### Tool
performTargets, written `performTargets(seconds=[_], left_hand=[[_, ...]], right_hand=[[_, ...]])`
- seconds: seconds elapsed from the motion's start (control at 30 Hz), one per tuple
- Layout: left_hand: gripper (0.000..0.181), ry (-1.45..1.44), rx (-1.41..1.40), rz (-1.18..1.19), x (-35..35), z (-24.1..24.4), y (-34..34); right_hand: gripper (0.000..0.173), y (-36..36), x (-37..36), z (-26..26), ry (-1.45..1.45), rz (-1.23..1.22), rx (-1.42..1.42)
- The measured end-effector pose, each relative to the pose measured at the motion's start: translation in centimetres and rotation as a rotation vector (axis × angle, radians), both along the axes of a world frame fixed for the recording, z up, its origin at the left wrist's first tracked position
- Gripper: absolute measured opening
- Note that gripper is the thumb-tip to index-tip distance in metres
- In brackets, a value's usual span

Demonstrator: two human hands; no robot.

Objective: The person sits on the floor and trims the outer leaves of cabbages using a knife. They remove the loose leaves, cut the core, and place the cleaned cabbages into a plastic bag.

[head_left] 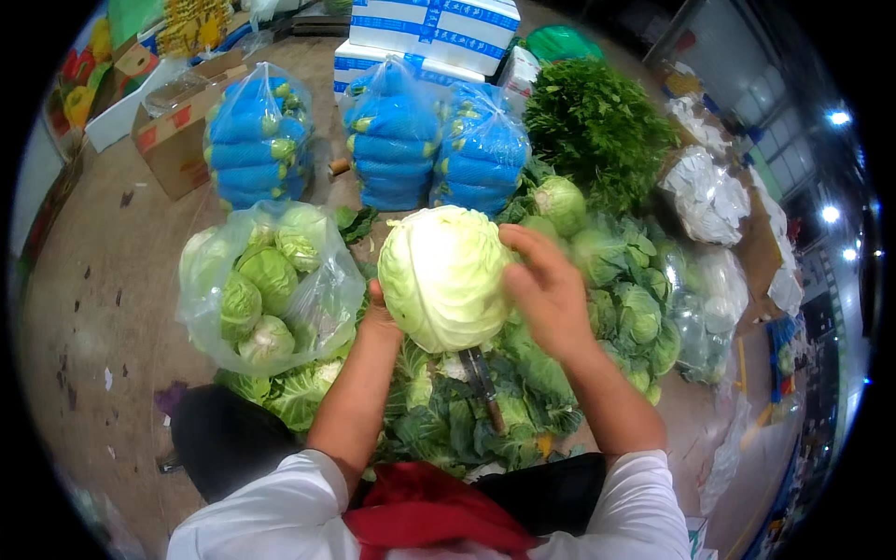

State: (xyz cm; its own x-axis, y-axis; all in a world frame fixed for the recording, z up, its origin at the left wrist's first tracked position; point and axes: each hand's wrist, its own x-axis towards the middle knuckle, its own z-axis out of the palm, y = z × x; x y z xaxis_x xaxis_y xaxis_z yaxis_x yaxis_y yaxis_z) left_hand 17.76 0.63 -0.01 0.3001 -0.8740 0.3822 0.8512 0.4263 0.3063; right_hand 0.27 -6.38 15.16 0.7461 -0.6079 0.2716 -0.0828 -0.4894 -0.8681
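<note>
A pale green cabbage head [444, 280] is raised in front of me. My left hand [381, 315] holds it from the left and below, with most of the fingers hidden behind it. At its right side is my right hand [549, 294], slightly blurred, fingers apart and fingertips at the cabbage's edge; whether they grip it cannot be told. Beneath the cabbage a knife [479, 385] lies on loose outer cabbage leaves [448, 423], its blade tip hidden. To the left stands an open clear plastic bag [322, 329] holding several cabbages [266, 276].
More untrimmed cabbages [637, 315] lie at the right. Behind are bags of blue-netted vegetables [259, 154], leafy greens [598, 133] and white-and-blue boxes [434, 35]. A cardboard box [171, 147] stands far left; white wrapped bundles [707, 196] lie far right. Scraps litter the floor [119, 280].
</note>
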Motion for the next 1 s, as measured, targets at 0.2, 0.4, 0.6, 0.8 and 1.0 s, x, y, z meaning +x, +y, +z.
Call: performTargets(seconds=[0.2,0.4,0.6,0.8,1.0], left_hand=[[0.139,-0.122,-0.043,0.009,0.4,1.8,0.9],[0.141,-0.177,-0.039,0.006,1.3,0.5,0.7],[0.142,-0.062,-0.01,-0.079,1.1,-2.2,0.0],[0.129,0.006,0.055,-0.127,-0.2,-3.3,-0.7],[0.132,0.103,0.123,-0.169,-2.5,-1.9,-0.4]], right_hand=[[0.042,0.6,-0.3,-0.3,-0.048,-0.003,-0.283],[0.044,1.5,-0.5,0.9,0.065,-0.038,-0.077],[0.047,-0.4,-0.9,0.4,0.229,-0.041,0.085],[0.042,-3.0,-1.4,-0.1,0.209,0.067,-0.025],[0.04,-3.2,-1.2,-0.3,0.304,0.037,-0.059]])
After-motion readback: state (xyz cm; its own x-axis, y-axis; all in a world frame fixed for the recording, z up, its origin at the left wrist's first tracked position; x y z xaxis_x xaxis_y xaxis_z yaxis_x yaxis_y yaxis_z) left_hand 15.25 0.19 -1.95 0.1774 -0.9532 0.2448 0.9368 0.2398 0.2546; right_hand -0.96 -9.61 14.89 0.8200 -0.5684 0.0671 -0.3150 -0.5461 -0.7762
